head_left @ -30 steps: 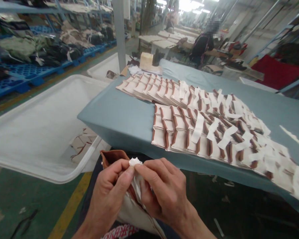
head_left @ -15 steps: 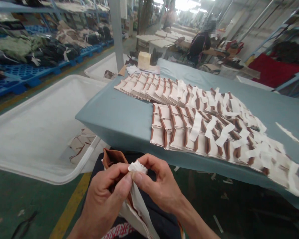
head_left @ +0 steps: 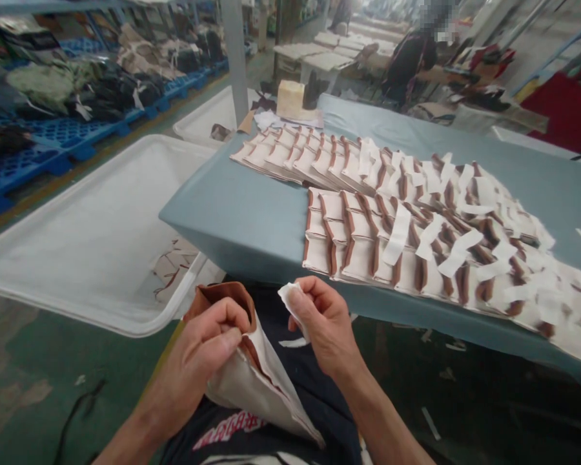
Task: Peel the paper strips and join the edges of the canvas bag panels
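Over my lap, my left hand (head_left: 213,349) pinches the upper edge of a cream fabric pouch (head_left: 261,387) with a brown lining. The pouch hangs slanted, its brown mouth gaping above my fingers. To its right and apart from it, my right hand (head_left: 319,316) is closed on a white strip (head_left: 290,297) whose end sticks out past thumb and finger. Rows of similar cream and brown pieces (head_left: 363,248) lie overlapped on the table, and white strips (head_left: 397,236) are scattered across many of them.
A blue-grey covered table (head_left: 242,223) stands ahead. On my left is a large white bin (head_left: 91,213) with some cream and brown pieces (head_left: 172,271) inside. A yellowish block (head_left: 290,98) sits at the table's far end. Further back, a person (head_left: 411,64) is at another table.
My hands have parted. The right hand has moved off to the right with the white strip, while the left hand keeps the pouch. The view has shifted slightly.
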### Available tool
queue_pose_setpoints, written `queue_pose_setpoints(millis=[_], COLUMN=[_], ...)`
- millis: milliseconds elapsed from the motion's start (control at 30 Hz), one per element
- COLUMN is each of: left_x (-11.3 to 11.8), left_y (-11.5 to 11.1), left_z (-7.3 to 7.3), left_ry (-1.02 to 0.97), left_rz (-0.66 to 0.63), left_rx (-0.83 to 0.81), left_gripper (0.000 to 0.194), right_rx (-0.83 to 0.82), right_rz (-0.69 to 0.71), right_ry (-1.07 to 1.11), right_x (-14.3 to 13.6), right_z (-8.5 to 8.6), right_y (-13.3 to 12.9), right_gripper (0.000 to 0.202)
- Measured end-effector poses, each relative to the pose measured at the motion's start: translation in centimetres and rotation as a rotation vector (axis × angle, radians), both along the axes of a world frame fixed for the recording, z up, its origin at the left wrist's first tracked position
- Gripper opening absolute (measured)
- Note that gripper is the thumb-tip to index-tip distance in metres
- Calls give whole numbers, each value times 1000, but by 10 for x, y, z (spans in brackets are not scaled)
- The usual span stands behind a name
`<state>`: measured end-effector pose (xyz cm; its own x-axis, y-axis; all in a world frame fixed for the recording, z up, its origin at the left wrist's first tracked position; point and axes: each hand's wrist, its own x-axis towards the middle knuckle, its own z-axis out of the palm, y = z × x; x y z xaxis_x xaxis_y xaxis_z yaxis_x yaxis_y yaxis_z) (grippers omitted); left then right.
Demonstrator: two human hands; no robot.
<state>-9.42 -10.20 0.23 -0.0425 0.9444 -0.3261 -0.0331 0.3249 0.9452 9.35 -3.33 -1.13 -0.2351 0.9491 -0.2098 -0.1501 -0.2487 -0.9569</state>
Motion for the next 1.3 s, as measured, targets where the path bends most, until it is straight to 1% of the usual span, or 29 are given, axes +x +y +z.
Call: queue_pose_setpoints(millis=[100, 167, 233, 300, 367, 467, 533, 600, 667, 733, 933, 1133, 1300], left_x=[-14, -21, -24, -25, -24, -21, -20, -19, -20, -20, -20, -25, -28], left_y=[-4, -4, 0, 4, 9, 14, 16, 18, 18, 19, 18, 15, 13], left_z=[-2, 2, 9, 16, 21, 27, 29, 29, 29, 28, 24, 19, 16], left_ry=[151, 260, 346, 386, 375, 335, 330, 324, 298, 264, 239, 166, 120], left_rz=[-188, -255, -250, -215, -200, -216, -239, -296, -354, -382, -383, -389, -399], left_rx=[25, 47, 80, 134, 179, 219, 236, 241, 257, 287, 308, 283, 230], left_gripper=[34, 36, 37, 35, 32, 32, 32, 30, 28, 27, 27, 28, 28], right_rx=[-122, -175, -185, -145, -66, 56, 103, 125, 133, 142, 140, 120, 177], right_rz=[77, 140, 190, 223, 236, 219, 203, 197, 200, 201, 150, 189, 183], right_ry=[13, -5, -22, -38, -85, -167, -188, -202, -227, -260, -370, -355, -396], right_x=[0, 2, 5, 8, 9, 6, 4, 3, 3, 3, -2, -5, -5], right_z=[-15, -18, -14, -3, 12, 29, 36, 39, 41, 42, 39, 41, 41], right_y=[-8, -16, -24, -29, -32, -29, -26, -23, -23, -23, -25, -25, -26], right_gripper=[69, 71, 68, 59, 47, 34, 30, 28, 26, 24, 26, 25, 23])
